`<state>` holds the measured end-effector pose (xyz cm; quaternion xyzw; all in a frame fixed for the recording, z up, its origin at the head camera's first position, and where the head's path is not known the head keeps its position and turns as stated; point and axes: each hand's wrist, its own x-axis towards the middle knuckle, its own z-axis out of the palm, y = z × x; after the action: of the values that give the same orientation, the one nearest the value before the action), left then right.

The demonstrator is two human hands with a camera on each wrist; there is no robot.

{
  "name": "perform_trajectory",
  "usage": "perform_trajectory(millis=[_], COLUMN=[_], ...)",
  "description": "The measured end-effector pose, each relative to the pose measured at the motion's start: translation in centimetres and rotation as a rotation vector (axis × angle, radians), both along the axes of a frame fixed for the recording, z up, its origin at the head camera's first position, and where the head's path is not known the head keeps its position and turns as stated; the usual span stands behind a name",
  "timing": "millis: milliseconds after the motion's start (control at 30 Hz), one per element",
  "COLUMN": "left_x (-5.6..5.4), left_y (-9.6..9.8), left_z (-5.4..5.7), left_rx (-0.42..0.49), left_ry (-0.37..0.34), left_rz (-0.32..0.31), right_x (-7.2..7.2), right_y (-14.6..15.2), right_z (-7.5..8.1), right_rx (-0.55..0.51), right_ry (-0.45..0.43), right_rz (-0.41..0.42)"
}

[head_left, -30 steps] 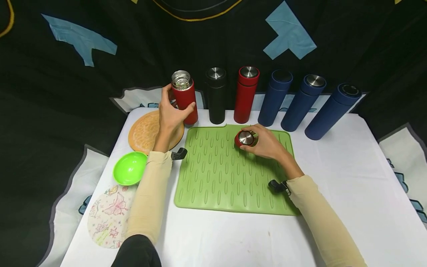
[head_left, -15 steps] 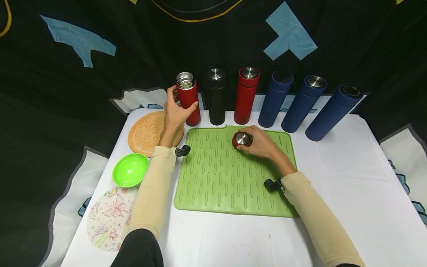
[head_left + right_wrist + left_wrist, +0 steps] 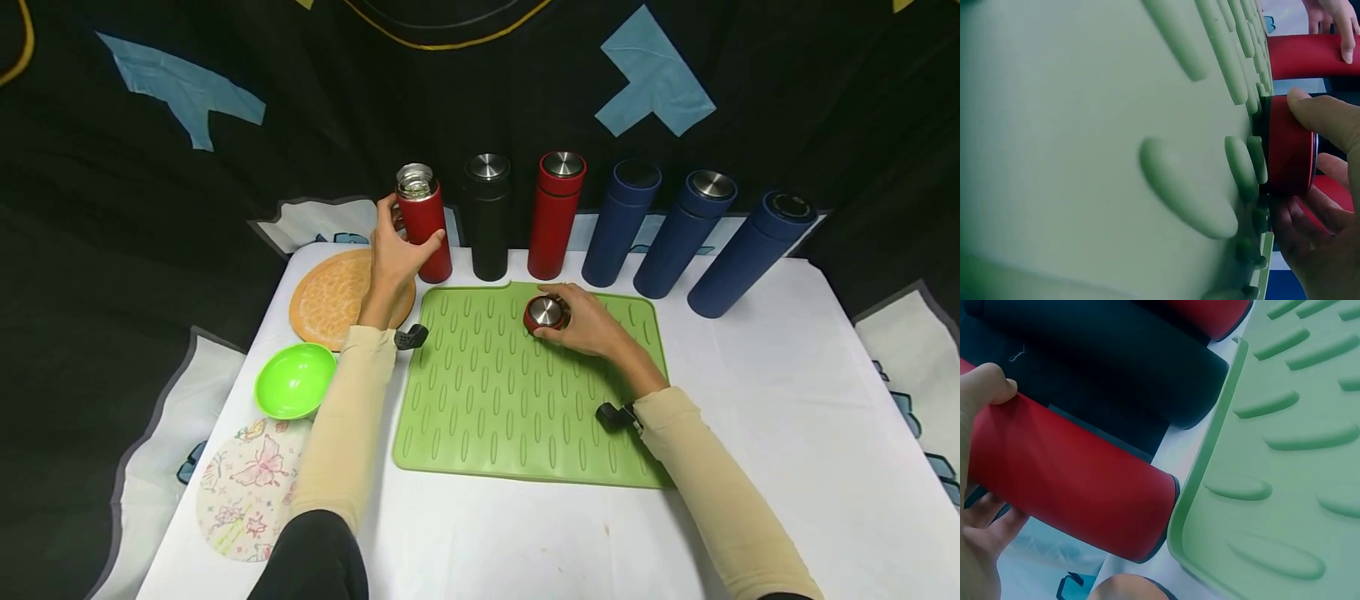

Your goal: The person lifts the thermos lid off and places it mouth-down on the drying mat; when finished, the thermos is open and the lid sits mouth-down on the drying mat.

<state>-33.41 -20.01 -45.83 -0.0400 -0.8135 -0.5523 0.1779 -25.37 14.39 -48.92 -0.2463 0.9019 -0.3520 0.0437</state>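
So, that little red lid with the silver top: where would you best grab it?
Probably by the round side wall of the red lid, coming from the right, thumb on the near side and fingers on the far side. Its flat silver top faces up and offers little to pinch, while the short wall suits opposed fingers. The right hand holds it that way.

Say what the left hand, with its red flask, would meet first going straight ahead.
Beyond the open red flask that the left hand grips, probably the black cloth backdrop; the gap is unclear.
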Motion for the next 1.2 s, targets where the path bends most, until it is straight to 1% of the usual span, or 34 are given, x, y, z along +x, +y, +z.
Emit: perform_trajectory(millis=[200,233,300,367,467,567,633,700,800,900,967,1067,1200], left_x=[-0.1,-0.1,0.0,0.3,1.1,1.9,2.5,3.1,3.7,4.1,4.1,3.9,3.3], left_y=[0.0,0.0,0.1,0.3,0.8,1.5,1.9,2.3,3.1,4.1,4.9,6.1,7.4], left_z=[-0.1,-0.1,0.0,0.1,0.3,0.5,0.5,0.4,0.0,-0.4,-0.7,-1.1,-1.4], left_rx=[0.005,0.001,-0.003,-0.011,-0.037,-0.061,-0.067,-0.053,-0.044,-0.035,-0.04,-0.049,-0.053], left_ry=[-0.012,-0.008,0.021,0.072,0.187,0.305,0.381,0.441,0.51,0.523,0.504,0.443,0.329], left_rz=[-0.02,-0.02,-0.019,-0.002,0.043,0.103,0.123,0.12,0.076,0.01,-0.033,-0.079,-0.091], right_x=[-0.1,-0.1,0.0,0.3,0.8,1.4,1.8,2.1,2.8,3.5,3.9,4.3,4.8], right_y=[0.3,0.5,0.8,1.2,2.0,2.7,3.2,3.5,4.1,4.6,4.8,5.1,5.3], right_z=[-0.2,-0.1,0.2,0.7,1.5,2.6,3.3,3.9,4.7,5.3,5.5,5.7,5.7], right_rx=[-0.003,-0.007,-0.025,-0.039,-0.056,-0.074,-0.104,-0.136,-0.168,-0.178,-0.18,-0.182,-0.206], right_ry=[0.013,0.003,-0.026,-0.048,-0.062,-0.04,-0.01,0.027,0.079,0.106,0.114,0.121,0.122], right_rz=[0.01,0.007,-0.003,-0.012,-0.038,-0.062,-0.074,-0.08,-0.098,-0.123,-0.136,-0.147,-0.147])
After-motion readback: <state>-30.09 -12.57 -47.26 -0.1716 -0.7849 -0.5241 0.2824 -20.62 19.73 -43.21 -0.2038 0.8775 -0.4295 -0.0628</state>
